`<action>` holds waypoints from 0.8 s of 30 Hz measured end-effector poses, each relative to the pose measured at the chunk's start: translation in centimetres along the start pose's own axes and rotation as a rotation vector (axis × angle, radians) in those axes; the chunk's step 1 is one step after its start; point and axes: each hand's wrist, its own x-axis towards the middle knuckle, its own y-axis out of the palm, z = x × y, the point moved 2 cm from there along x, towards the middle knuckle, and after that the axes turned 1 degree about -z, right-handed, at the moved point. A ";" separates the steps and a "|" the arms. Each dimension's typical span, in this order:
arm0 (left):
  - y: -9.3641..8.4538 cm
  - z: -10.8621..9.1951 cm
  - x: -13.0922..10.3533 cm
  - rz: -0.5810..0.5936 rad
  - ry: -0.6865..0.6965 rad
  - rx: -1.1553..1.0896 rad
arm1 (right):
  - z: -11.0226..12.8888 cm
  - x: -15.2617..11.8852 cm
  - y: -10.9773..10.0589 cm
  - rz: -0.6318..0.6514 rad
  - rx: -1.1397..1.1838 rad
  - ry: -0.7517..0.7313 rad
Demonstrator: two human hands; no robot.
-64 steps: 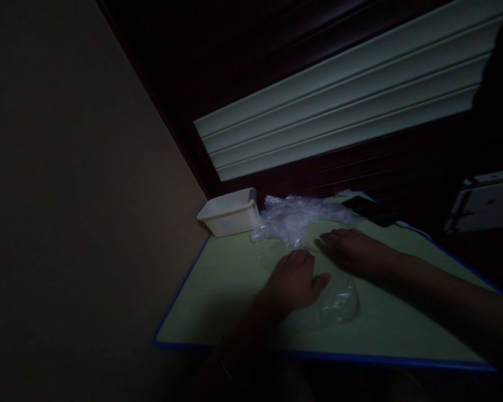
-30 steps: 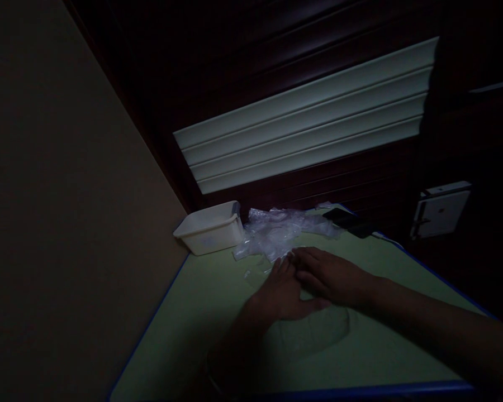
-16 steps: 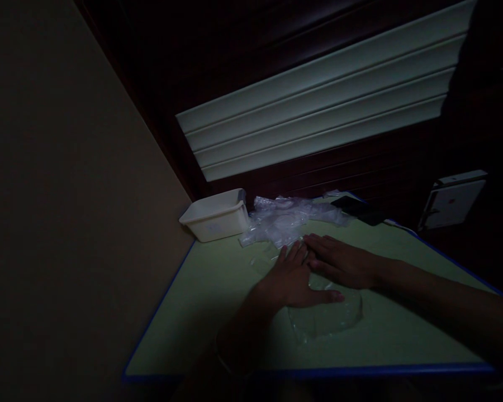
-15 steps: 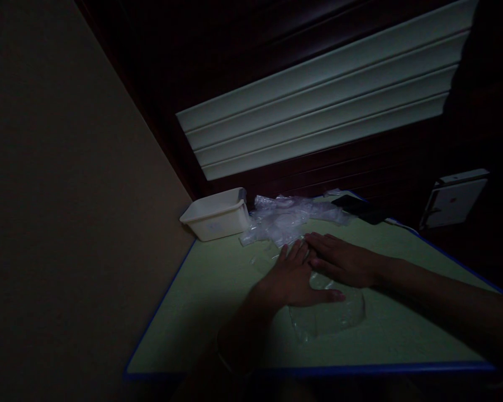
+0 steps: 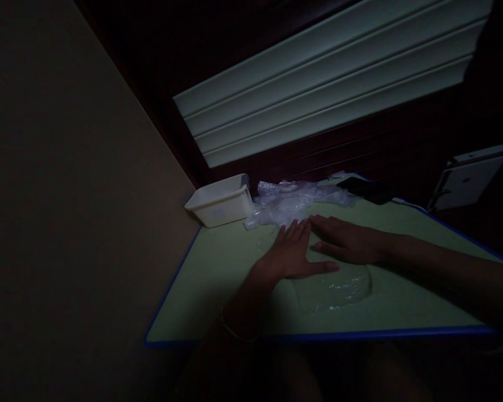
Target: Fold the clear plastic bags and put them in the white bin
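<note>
A clear plastic bag (image 5: 339, 290) lies flat on the green table mat (image 5: 218, 279), its near part showing below my hands. My left hand (image 5: 291, 254) rests palm down on the bag's far part, fingers spread and thumb pointing right. Beside it, my right hand (image 5: 346, 240) lies flat with its fingertips close to those of the left; its thumb is apart from the fingers. Just beyond the fingertips is a heap of crumpled clear plastic bags (image 5: 285, 206). The dim light hides the bag's far edge under the hands.
A white plastic bin (image 5: 222, 209) stands at the mat's far left corner, by the wall. A dark flat object (image 5: 366, 191) with a white cable lies at the back right. Further right is a white tablet-like device (image 5: 467, 181). A louvered panel rises behind.
The view has tilted, so the table appears higher. My hands remain spread on the bag, with the right one slightly farther from the left thumb. More of the bag's near part looks smooth.
</note>
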 end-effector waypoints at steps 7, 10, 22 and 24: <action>-1.7 2.1 -0.3 -0.200 -0.028 0.011 | 0.4 0.0 -0.6 0.032 -0.015 -0.002; -3.6 5.0 -1.3 -0.363 -0.250 0.048 | 0.3 0.0 -0.7 -0.003 0.012 -0.009; -4.6 9.4 -3.3 -0.149 -0.544 0.000 | 1.1 -0.2 -0.3 0.063 -0.009 -0.018; -4.6 9.6 -3.3 -0.158 -0.528 -0.067 | 1.4 -0.4 -0.3 0.054 -0.006 -0.009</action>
